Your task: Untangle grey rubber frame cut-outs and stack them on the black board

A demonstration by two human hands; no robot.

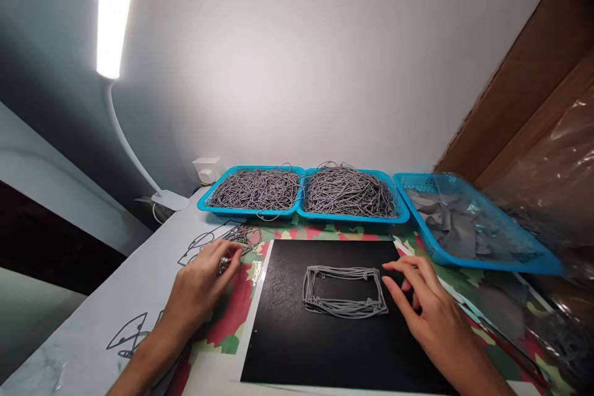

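On a black mat [320, 356] lies a stack of thin grey rectangular rubber-like gaskets [346, 312], roughly lined up, with small loops at the corners. My right hand [429, 306] hovers just past the stack's right end, thumb and forefinger apart and nothing between them. To the left of the mat, my left hand [204, 281] is beside a loose tangle of grey and dark gaskets [239, 234]. Its fingers are curled, with thumb and forefinger tips close together. Whatever they may pinch cannot be made out.
Two blue baskets [297, 205] heaped with grey gaskets stand along the wall. Another blue basket [436, 252] holds grey sheet pieces. Red-handled scissors or tweezers [515, 349] lie at right. A lamp [169, 200] stands at left; cut-out outline shapes [132, 334] rest on the white table.
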